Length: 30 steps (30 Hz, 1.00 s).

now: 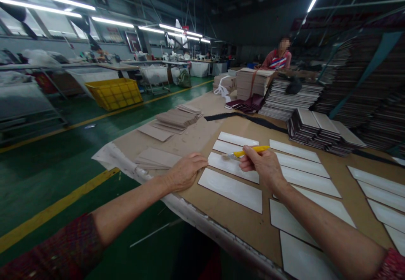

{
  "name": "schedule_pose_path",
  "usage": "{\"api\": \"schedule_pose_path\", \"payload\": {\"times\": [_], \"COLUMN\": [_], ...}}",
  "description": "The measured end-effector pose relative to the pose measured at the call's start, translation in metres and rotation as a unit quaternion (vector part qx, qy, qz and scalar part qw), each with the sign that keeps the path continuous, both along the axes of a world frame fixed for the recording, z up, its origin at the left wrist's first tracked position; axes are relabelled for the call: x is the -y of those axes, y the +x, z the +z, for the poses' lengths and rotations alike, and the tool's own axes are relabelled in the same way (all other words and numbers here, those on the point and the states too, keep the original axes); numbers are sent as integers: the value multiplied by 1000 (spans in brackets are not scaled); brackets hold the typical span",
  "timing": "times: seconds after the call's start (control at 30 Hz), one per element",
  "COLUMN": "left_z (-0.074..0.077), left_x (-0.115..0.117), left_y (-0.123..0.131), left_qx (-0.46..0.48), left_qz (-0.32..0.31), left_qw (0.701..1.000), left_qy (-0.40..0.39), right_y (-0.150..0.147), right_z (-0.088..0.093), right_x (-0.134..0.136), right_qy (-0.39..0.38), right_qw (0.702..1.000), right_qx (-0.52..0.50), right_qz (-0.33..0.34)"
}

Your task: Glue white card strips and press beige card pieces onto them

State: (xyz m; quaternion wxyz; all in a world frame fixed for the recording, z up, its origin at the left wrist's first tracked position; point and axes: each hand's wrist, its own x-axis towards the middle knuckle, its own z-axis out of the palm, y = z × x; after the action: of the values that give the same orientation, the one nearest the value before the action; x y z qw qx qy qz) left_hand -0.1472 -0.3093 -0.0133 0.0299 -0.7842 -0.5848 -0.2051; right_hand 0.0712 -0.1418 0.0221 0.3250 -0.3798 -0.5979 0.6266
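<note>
My right hand [264, 166] is closed around a brush with a yellow handle [261, 148]. The brush's bristles [226, 156] touch or hover just above a white, dark-edged panel [221, 164]; which one I cannot tell. My left hand [188, 170] lies on the table at that panel's left end, its fingers stretched out and fingertips at the edge. Nearest to me in the same column is a larger white panel [232, 189], its surface looking streaky and wet. Two narrower white panels [238, 139] lie beyond the brushed one.
More white panels [305, 172] lie in columns to the right. Brown card pieces [177, 119] are piled on the left, with others [158, 157] near my left hand. Stacked boards [291, 98] and a black strip [249, 121] occupy the back. Beyond them is a co-worker [278, 59].
</note>
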Motion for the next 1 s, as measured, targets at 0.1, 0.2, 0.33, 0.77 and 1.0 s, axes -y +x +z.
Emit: {"api": "schedule_pose_path", "payload": {"times": [0.1,0.2,0.33,0.77,1.0], "left_z": [-1,-2,-4,-7,-8], "left_x": [0,-1,-1,-2,-1], "left_y": [1,2,3,1,-5], "left_qx": [-11,-24,-34,-67,16], "left_qz": [3,6,13,25,40], "left_qw": [1000,1000,999,997,996], "left_qy": [2,1,0,13,80], "right_y": [3,13,33,139,303], "right_z": [-2,-3,-1,26,70], "right_x": [0,-2,-7,-11,-4], "right_qy": [2,6,13,44,157], "right_qw": [1000,1000,998,991,915], "right_qx": [14,30,56,-6,-116], "right_qz": [5,6,2,-128,-354]}}
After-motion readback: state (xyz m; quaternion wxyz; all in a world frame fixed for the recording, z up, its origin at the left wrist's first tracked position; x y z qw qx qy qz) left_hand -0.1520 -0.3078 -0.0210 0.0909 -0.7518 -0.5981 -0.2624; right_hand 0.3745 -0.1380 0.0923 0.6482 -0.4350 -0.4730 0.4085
